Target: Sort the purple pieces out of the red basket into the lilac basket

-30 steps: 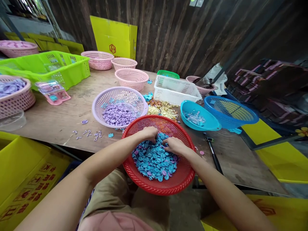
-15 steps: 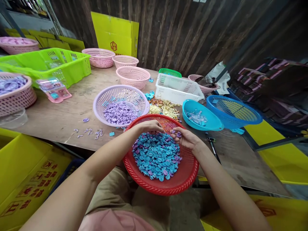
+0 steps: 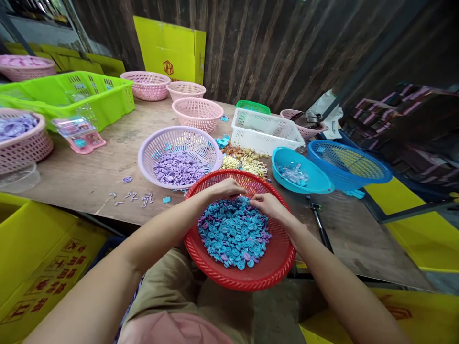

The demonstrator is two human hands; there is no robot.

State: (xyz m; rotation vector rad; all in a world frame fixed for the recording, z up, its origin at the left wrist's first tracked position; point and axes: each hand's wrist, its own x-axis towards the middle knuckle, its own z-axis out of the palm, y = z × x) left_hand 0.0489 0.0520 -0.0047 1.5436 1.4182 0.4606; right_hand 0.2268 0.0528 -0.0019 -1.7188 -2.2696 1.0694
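A red basket (image 3: 278, 274) leans on my lap against the table edge, holding many small blue spiral-shaped plastic pieces (image 3: 233, 234) with some purple ones mixed in. Over its far side my left hand (image 3: 229, 188) is closed, fingertips pinched; whatever they hold is too small or hidden. My right hand (image 3: 268, 205) faces it just above the pieces, its fingers curled and pressed together, their contents hidden. Just beyond the left hand stands a lilac basket (image 3: 144, 165) of purple spiral pieces (image 3: 177, 168).
A turquoise bowl (image 3: 319, 186) of clear parts, a blue basket (image 3: 373, 179) and a white basket (image 3: 265, 139) stand beyond the red one. A black-handled tool (image 3: 320, 224) lies at right. Loose purple bits (image 3: 133, 195) lie at left, near a lime-green crate (image 3: 114, 105).
My right hand has turned over and moved slightly left toward my left hand; the purple pieces seen at its fingers are now out of sight. The red basket stays in place.
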